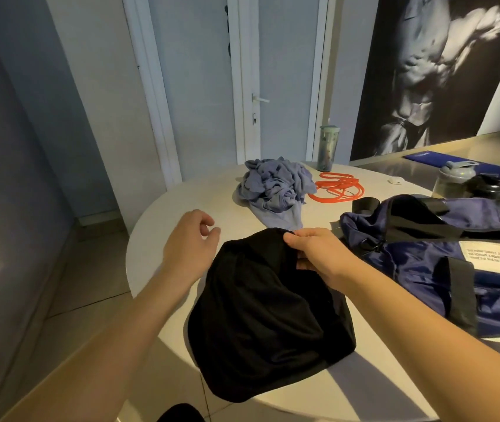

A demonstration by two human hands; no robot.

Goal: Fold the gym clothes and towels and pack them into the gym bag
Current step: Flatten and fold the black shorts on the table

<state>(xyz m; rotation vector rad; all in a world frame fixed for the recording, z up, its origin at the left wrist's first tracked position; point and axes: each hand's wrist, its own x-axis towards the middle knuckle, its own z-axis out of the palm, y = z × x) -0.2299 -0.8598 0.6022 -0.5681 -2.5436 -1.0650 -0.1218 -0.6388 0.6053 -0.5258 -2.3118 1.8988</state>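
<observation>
White table: black garment centred, far edge pinched by right hand fingers for folding; left hand at 10 o'clock, loosely curled, empty; gym bag at 3 o'clock.

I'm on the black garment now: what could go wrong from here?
1. The black garment appears to overhang the near rim of the table, so a tug could slide it off.
2. Only the right hand pinches its far edge while the left hand holds nothing; the fold may bunch.
3. The gym bag lies close on the right, and the cloth could snag on it.
</observation>
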